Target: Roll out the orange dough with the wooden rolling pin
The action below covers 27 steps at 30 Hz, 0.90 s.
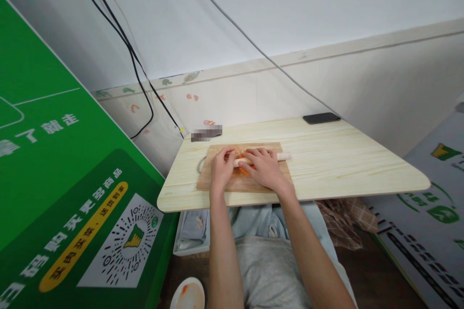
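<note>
A pale wooden rolling pin (283, 156) lies crosswise over a wooden cutting board (205, 179), its right end sticking out past my right hand. My left hand (223, 166) is curled at the pin's left end, which it mostly hides. Over the pin's middle and right part rests my right hand (264, 168), its fingers bent across the far side and the thumb on the near side. Under the pin, between the two hands, something flat and orange (245, 170) shows in part; its kind is hard to make out.
The board sits on a light wood-grain table (348, 164). A black phone (321, 118) lies at the back right, a blurred dark item (206, 133) at the back left. Below are a stained white dish (187, 294) and a white box (192, 231). Green panel (43, 106) left; cables hang along the wall.
</note>
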{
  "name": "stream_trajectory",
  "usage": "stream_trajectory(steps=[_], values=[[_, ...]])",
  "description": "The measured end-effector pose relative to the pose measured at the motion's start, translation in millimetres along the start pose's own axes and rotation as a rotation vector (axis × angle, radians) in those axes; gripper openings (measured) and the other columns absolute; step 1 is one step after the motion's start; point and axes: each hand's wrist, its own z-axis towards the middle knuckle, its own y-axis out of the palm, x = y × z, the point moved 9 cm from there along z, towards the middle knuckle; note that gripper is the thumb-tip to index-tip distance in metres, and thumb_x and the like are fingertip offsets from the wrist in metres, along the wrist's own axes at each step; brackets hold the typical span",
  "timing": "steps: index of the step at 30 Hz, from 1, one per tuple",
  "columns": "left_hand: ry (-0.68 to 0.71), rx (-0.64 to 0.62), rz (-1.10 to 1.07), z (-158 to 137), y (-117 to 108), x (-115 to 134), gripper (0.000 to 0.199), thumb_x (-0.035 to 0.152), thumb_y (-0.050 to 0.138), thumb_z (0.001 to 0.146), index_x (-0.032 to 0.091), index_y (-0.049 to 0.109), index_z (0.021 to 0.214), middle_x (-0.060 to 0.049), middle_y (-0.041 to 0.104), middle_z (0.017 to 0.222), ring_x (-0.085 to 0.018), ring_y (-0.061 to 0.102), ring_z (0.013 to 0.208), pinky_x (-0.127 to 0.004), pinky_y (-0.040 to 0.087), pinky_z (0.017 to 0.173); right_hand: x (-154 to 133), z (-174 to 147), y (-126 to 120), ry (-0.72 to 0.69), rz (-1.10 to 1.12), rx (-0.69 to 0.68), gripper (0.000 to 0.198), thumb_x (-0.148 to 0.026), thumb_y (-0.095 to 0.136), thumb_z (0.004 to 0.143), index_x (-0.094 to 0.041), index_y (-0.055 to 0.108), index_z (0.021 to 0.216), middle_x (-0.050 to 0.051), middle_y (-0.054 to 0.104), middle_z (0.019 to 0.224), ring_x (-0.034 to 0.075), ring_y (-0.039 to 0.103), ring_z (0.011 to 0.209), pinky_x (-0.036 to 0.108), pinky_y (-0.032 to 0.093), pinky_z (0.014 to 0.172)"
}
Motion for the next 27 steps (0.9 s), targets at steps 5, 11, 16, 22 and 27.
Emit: stream_trajectory(steps=[5,11,16,22,27], values=[[-0.006,-0.002,-0.011,0.3,0.6,-2.7,0.018,0.022,0.064,0.1,0.019,0.079,0.108,-0.009,0.083,0.107,-0.023,0.078,0.102,-0.037,0.061,0.099,-0.3,-1.4,1.5,0.009,-0.013,-0.044,0.044,-0.042,0.043,0.116,-0.024,0.068,0.147,0.012,0.063,0.16,0.031,0.051,0.15,0.053,0.033,0.123],[-0.001,-0.001,-0.006,0.2,0.5,-2.7,0.019,0.024,0.063,0.101,0.018,0.079,0.109,-0.009,0.083,0.108,-0.023,0.078,0.101,-0.037,0.06,0.098,-5.0,-11.7,-0.8,0.019,-0.036,-0.142,0.05,-0.036,0.031,0.118,-0.02,0.061,0.155,0.015,0.056,0.166,0.03,0.041,0.161,0.058,0.026,0.131],[0.011,0.0,-0.004,0.1,0.7,-1.2,0.019,0.024,0.062,0.101,0.018,0.079,0.108,-0.009,0.083,0.107,-0.023,0.077,0.101,-0.038,0.059,0.1,-8.0,-6.3,-3.2,0.053,-0.06,-0.109,0.05,-0.035,0.032,0.118,-0.017,0.062,0.153,0.014,0.058,0.165,0.032,0.041,0.162,0.058,0.024,0.134],[0.015,0.008,-0.002,0.5,0.2,-1.8,0.018,0.023,0.063,0.101,0.019,0.079,0.108,-0.009,0.083,0.107,-0.023,0.077,0.101,-0.037,0.059,0.101,-7.2,1.3,-2.1,0.087,-0.071,-0.015,0.047,-0.031,0.033,0.118,-0.019,0.068,0.146,0.013,0.065,0.158,0.032,0.044,0.16,0.056,0.027,0.132],[-0.001,0.013,-0.017,0.3,0.0,-2.0,0.018,0.019,0.063,0.1,0.018,0.079,0.107,-0.009,0.083,0.105,-0.023,0.078,0.098,-0.037,0.06,0.098,-2.2,-4.6,3.7,0.035,-0.041,-0.091,0.048,-0.022,0.036,0.114,-0.015,0.065,0.151,0.017,0.055,0.167,0.032,0.04,0.163,0.058,0.027,0.133]])
